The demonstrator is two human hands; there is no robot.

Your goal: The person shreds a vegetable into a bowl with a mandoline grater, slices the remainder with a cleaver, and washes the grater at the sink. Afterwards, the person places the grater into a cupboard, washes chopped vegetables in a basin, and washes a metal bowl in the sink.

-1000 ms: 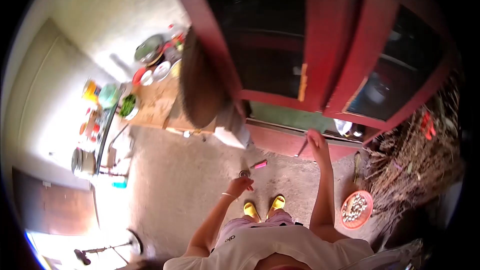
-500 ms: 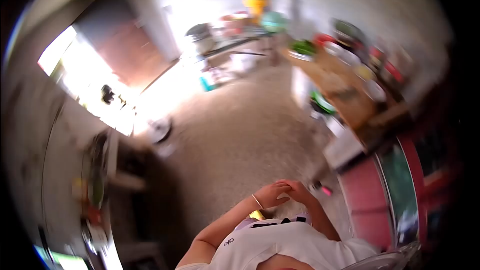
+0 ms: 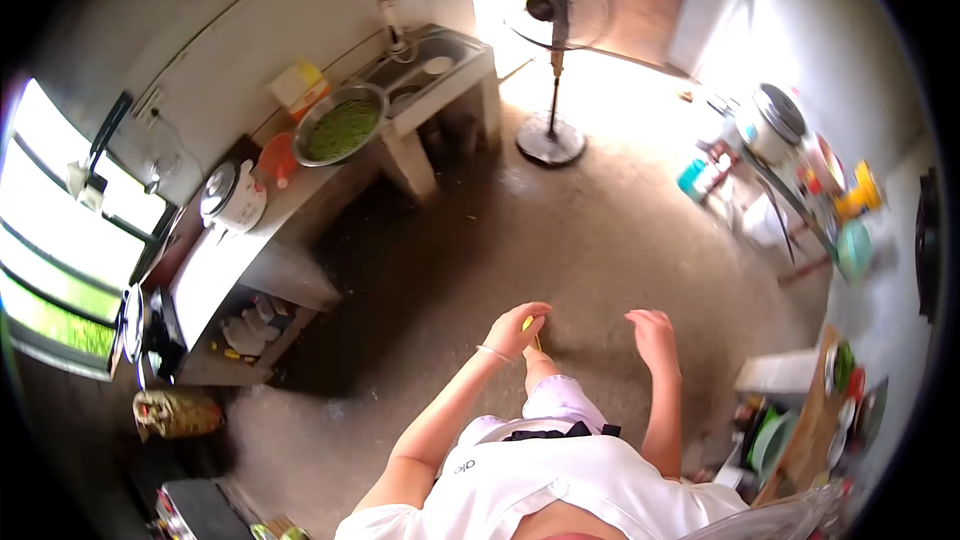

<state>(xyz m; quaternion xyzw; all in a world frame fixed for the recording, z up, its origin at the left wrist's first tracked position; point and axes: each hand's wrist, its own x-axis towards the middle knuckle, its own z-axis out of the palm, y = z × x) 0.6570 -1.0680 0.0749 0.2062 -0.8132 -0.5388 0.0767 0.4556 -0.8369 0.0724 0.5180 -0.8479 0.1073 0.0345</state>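
My left hand [image 3: 514, 332], with a pale bracelet at the wrist, is held in front of my body over the floor. Its fingers are curled, and a small yellow-green patch shows among them. Whether that patch is in the hand or lies behind it, I cannot tell. My forward leg [image 3: 541, 368] is just below this hand. Apart from it, on the right, my right hand [image 3: 655, 336] hangs in the air with loosely bent fingers and nothing visible in it.
Along the left wall, a counter holds a rice cooker [image 3: 234, 196], an orange-red container [image 3: 277, 158] and a metal basin [image 3: 340, 126] of green vegetables, near a sink [image 3: 432, 52]. A standing fan [image 3: 552, 140] is ahead. A low table [image 3: 795, 208] with pots stands right; a wooden board [image 3: 806, 430] nearer.
My hands were together and now are apart. The view has swung left, bringing the counter with the basin and the fan fully into sight. The wooden table has shifted to the lower right.
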